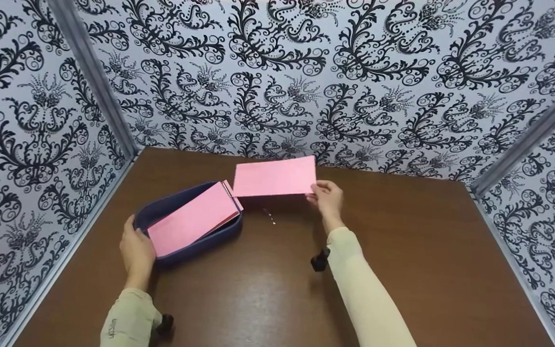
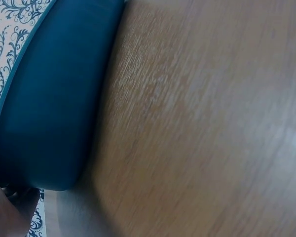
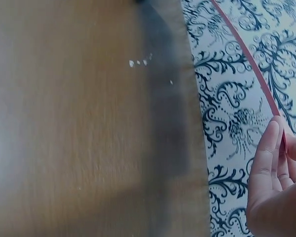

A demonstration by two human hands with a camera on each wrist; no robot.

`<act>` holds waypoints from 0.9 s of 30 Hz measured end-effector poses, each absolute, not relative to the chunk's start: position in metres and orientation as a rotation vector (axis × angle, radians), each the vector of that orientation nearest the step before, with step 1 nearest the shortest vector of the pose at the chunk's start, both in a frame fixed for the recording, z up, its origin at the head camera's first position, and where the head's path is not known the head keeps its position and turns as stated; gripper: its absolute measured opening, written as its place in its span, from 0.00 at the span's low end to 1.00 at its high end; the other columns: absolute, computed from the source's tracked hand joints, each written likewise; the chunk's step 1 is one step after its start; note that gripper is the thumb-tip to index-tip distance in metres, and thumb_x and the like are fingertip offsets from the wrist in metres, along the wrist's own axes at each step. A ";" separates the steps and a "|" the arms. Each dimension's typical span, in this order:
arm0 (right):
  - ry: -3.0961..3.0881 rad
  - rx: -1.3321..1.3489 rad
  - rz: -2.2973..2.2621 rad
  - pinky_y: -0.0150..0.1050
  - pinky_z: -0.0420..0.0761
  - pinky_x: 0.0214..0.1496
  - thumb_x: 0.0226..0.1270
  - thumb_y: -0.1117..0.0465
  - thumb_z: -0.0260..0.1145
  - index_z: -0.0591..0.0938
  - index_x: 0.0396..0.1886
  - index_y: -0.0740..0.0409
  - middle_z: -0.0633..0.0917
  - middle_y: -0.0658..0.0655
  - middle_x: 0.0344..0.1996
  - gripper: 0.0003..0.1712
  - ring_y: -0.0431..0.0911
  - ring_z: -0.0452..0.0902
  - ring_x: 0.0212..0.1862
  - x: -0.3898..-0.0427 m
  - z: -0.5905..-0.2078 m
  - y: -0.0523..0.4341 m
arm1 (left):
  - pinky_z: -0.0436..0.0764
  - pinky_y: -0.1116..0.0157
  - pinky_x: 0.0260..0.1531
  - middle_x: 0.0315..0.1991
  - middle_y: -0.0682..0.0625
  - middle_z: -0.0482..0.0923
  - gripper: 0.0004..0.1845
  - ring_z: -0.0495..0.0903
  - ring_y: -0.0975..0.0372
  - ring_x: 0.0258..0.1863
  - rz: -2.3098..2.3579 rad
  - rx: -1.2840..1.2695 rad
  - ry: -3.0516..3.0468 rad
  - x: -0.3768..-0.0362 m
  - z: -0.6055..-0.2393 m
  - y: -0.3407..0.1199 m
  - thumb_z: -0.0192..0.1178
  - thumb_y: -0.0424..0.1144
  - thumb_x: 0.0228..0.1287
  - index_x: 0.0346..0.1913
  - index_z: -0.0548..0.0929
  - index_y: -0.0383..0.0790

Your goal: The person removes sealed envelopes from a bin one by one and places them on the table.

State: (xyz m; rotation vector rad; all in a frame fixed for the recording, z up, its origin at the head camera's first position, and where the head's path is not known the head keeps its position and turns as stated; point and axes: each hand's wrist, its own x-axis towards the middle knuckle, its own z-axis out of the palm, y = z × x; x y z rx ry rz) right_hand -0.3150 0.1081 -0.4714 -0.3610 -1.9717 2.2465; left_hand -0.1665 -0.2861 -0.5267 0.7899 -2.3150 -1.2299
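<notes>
My right hand [image 1: 328,195] pinches a flat pink rectangular paper [image 1: 275,177] by its right corner, above the far part of the table. Seen nearly edge-on in the right wrist view, that pink paper [image 3: 251,61] sits between the thumb and fingers of the right hand [image 3: 274,182]. A dark blue oblong bin [image 1: 198,246] stands at the left, and my left hand [image 1: 136,246] grips its near left end. Several similar pink papers [image 1: 193,217] lie stacked at a slant inside, their far ends over the rim. The left wrist view shows the bin's outer wall [image 2: 49,94].
A brown wooden table [image 1: 258,294] lies below, enclosed by patterned black-and-white walls [image 1: 282,72]. Small white marks [image 1: 272,219] show on the tabletop between the bin and my right arm. Dark wrist-mounted devices [image 1: 320,260] jut out beside both sleeves.
</notes>
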 end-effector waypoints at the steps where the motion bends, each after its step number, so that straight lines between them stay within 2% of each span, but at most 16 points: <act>1: -1.961 -0.370 2.259 0.33 0.87 0.28 0.66 0.73 0.64 0.79 0.46 0.74 0.83 0.50 0.22 0.10 0.39 0.83 0.20 -0.317 -0.472 0.111 | 0.62 0.40 0.71 0.70 0.26 0.63 0.26 0.64 0.34 0.69 -1.230 0.791 -2.314 -0.166 -0.527 -0.286 0.36 0.28 0.76 0.74 0.59 0.32; 6: -1.942 -0.404 2.289 0.35 0.88 0.32 0.67 0.73 0.64 0.78 0.47 0.74 0.83 0.49 0.21 0.11 0.37 0.83 0.20 -0.326 -0.477 0.124 | 0.63 0.40 0.70 0.70 0.26 0.64 0.26 0.65 0.33 0.68 -1.231 0.798 -2.317 -0.168 -0.529 -0.286 0.35 0.29 0.77 0.75 0.59 0.32; 12: -1.925 -0.466 2.338 0.32 0.87 0.31 0.68 0.73 0.62 0.77 0.51 0.74 0.82 0.49 0.22 0.13 0.38 0.82 0.20 -0.337 -0.478 0.135 | 0.63 0.40 0.71 0.70 0.26 0.64 0.26 0.64 0.34 0.69 -1.224 0.804 -2.320 -0.166 -0.527 -0.287 0.36 0.29 0.77 0.75 0.59 0.33; 18: -1.929 -0.545 2.364 0.29 0.85 0.29 0.70 0.73 0.60 0.75 0.56 0.75 0.81 0.51 0.26 0.16 0.38 0.82 0.21 -0.345 -0.480 0.149 | 0.63 0.40 0.70 0.69 0.26 0.64 0.25 0.65 0.33 0.68 -1.193 0.773 -2.309 -0.169 -0.526 -0.282 0.37 0.28 0.76 0.73 0.61 0.31; 27: -1.940 -0.616 2.368 0.30 0.86 0.30 0.70 0.73 0.60 0.75 0.58 0.74 0.80 0.53 0.29 0.18 0.38 0.82 0.21 -0.358 -0.494 0.159 | 0.62 0.40 0.71 0.71 0.27 0.62 0.27 0.63 0.34 0.70 -1.236 0.821 -2.336 -0.167 -0.525 -0.288 0.35 0.29 0.77 0.76 0.58 0.34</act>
